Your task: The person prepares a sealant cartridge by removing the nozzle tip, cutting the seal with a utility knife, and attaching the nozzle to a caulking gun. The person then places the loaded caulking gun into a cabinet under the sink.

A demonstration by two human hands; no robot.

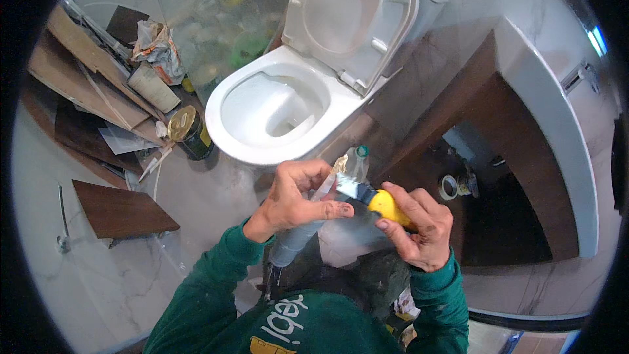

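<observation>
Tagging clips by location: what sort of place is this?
Most likely a bathroom under renovation. A white toilet with its seat raised stands beside a white vanity counter, and wood offcuts and a tin can lie on the marble-look floor.

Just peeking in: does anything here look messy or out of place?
Yes. Left of the toilet, wood boards, crumpled paper and an open tin can lie heaped on the floor, odd clutter for a bathroom.
</observation>
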